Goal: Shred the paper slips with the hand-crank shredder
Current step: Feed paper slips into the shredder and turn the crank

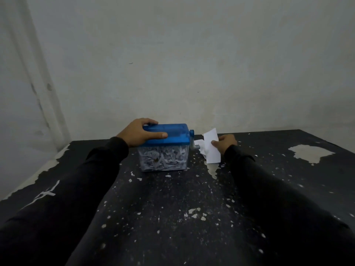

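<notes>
Looking down from the head camera, a hand-crank shredder [164, 148] stands upright on a black table [153, 217] whose paint is chipped and flaked in many pale spots, with a larger bare patch toward the far right. The shredder has a translucent blue lid [167, 134] over a clear bin [163, 159], and the bin is packed nearly full with shredded paper strips [163, 160]. The left hand [141, 134] rests on the left end of the lid, its fingers curled over the far top edge and its thumb stretched along the near edge, so it grips the lid from both sides. On the right side of the shredder the blue crank [192, 139] sticks out, its grey handle hanging down beside the bin, and no hand touches it. Just to the right of the crank, the right hand [225, 144] pinches a white paper slip [212, 148] between thumb and fingers; the slip stands tilted, its lower end near the table. More white paper [200, 145] lies crumpled between that slip and the crank, though how many pieces cannot be told. Both arms wear black sleeves [92, 179]. Behind the table rises a plain, stained pale wall [172, 64].
</notes>
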